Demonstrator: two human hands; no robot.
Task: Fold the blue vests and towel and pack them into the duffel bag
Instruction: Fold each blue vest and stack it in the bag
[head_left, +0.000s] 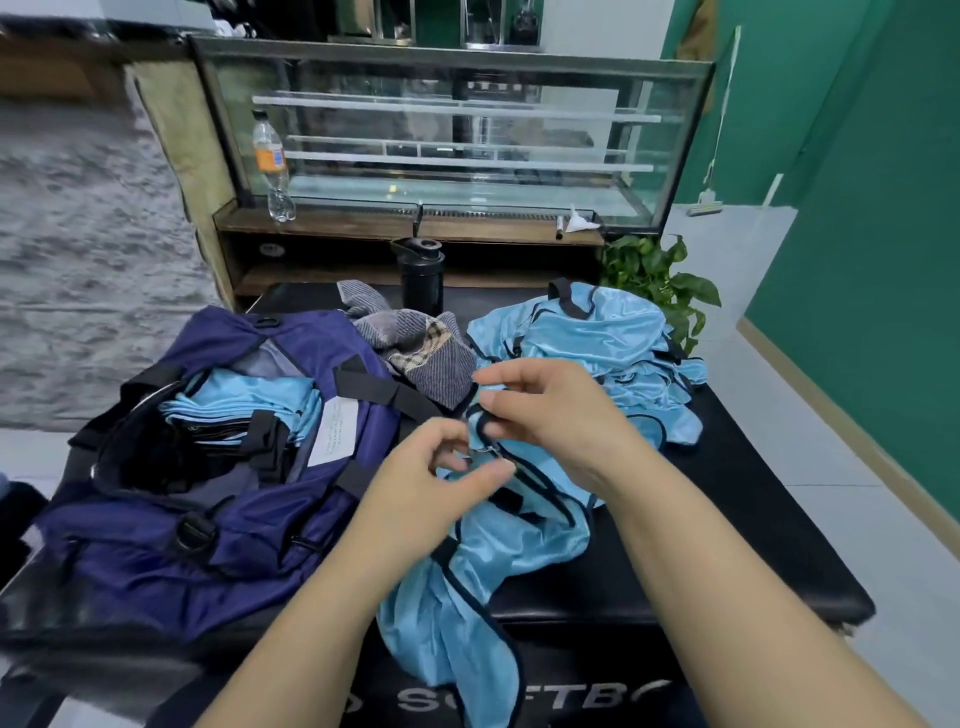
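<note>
A light blue vest (498, 561) with dark trim lies crumpled at the front of the black bench and hangs over its edge. My left hand (441, 473) pinches its trim near the top. My right hand (550, 410) pinches the same trim a little higher. The navy duffel bag (218, 519) sits open on the left, with folded blue vests (244, 400) inside. A pile of unfolded blue vests (597, 343) lies at the back right. The grey striped towel (415, 343) is bunched behind the bag.
A black bottle (422, 275) stands at the bench's (727, 519) far edge. Behind it is a glass display case (452, 135) with a plastic bottle (272, 166) on its ledge. A potted plant (660, 280) sits at the right.
</note>
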